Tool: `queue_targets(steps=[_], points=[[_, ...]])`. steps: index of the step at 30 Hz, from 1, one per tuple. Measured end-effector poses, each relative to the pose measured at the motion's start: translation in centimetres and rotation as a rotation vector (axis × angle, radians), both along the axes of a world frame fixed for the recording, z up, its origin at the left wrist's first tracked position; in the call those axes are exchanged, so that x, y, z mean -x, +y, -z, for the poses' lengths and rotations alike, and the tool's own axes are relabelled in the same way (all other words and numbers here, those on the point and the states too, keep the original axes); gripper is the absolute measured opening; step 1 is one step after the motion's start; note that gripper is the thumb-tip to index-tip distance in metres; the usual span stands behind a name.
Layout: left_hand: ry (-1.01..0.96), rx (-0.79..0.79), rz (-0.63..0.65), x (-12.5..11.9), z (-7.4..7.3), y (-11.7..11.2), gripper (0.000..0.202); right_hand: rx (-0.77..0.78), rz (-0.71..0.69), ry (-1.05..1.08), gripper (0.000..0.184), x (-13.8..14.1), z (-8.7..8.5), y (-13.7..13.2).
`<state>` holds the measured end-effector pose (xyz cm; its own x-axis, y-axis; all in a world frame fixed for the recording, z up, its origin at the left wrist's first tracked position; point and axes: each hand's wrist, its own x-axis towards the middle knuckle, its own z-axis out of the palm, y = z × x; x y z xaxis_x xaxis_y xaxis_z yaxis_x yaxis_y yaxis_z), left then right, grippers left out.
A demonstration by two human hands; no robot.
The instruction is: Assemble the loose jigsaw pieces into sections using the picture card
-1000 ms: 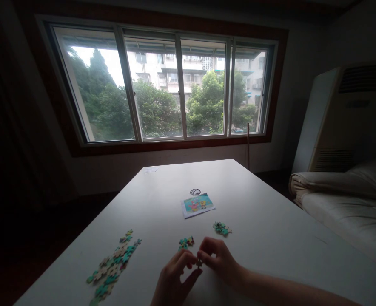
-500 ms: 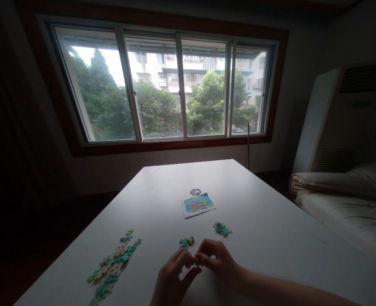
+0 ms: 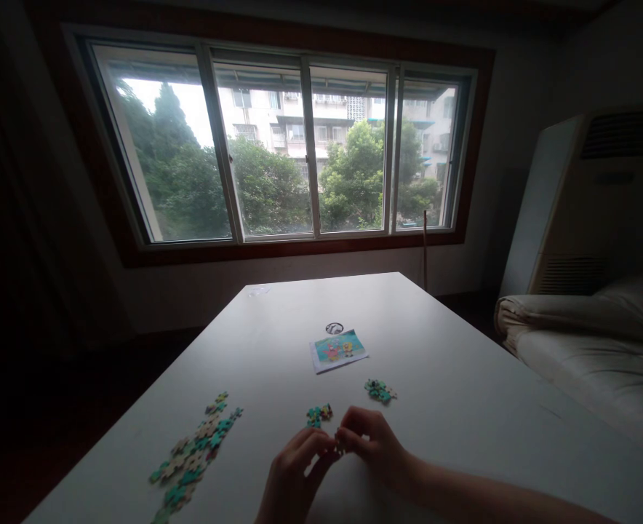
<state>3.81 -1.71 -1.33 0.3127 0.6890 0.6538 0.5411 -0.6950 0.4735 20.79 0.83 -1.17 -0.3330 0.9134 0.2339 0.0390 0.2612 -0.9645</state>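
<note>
Near the front of the white table, my left hand (image 3: 298,464) and my right hand (image 3: 374,441) meet fingertip to fingertip. Both pinch a small jigsaw puzzle piece (image 3: 340,446), mostly covered by the fingers; whether it is one piece or two joined I cannot tell. Just beyond the left fingers lies a small cluster of puzzle pieces (image 3: 316,415), teal with some yellow and dark parts. Another little group of teal puzzle pieces (image 3: 379,391) sits past my right hand. To the left spreads a long loose pile of puzzle pieces (image 3: 193,458), some teal, some beige.
A printed cartoon picture (image 3: 340,351) lies mid-table, with a round black-and-white mark (image 3: 334,329) behind it. The white table (image 3: 278,327) narrows toward the window (image 3: 272,153). On the right stand a pale sofa (image 3: 583,356) and a tall air conditioner (image 3: 550,196).
My left thumb has risen toward the index finger, closing the gap at the piece. My right hand has barely moved, and the piles stay put.
</note>
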Motion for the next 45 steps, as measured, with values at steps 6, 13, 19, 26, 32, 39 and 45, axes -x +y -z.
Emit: queue_targets(steps=[6,13,19,26,32,39,45], points=[[0.017,0.009,-0.03,0.12,0.25,-0.03,0.018,-0.034,-0.009,0.0,0.031,0.08,-0.27,-0.24],[0.029,-0.002,-0.049,0.08,0.4,0.04,0.019,-0.063,0.023,-0.048,0.031,0.07,-0.35,-0.24],[0.002,0.034,-0.095,0.26,0.69,0.06,0.02,-0.022,-0.009,-0.033,0.024,0.15,-0.18,-0.15],[0.02,-0.022,0.014,0.26,0.58,0.1,0.029,-0.07,-0.025,-0.061,0.028,0.24,0.27,-0.18],[0.015,-0.035,0.005,0.03,-0.01,-0.14,0.008,-0.093,-0.034,-0.111,0.037,0.13,-0.17,-0.09],[0.02,-0.035,-0.042,0.12,0.38,-0.07,0.011,-0.109,-0.051,-0.117,0.029,-0.08,-0.55,-0.46],[0.02,-0.055,-0.019,0.03,0.22,-0.16,0.009,-0.119,-0.012,-0.125,0.031,-0.07,-0.7,-0.59]])
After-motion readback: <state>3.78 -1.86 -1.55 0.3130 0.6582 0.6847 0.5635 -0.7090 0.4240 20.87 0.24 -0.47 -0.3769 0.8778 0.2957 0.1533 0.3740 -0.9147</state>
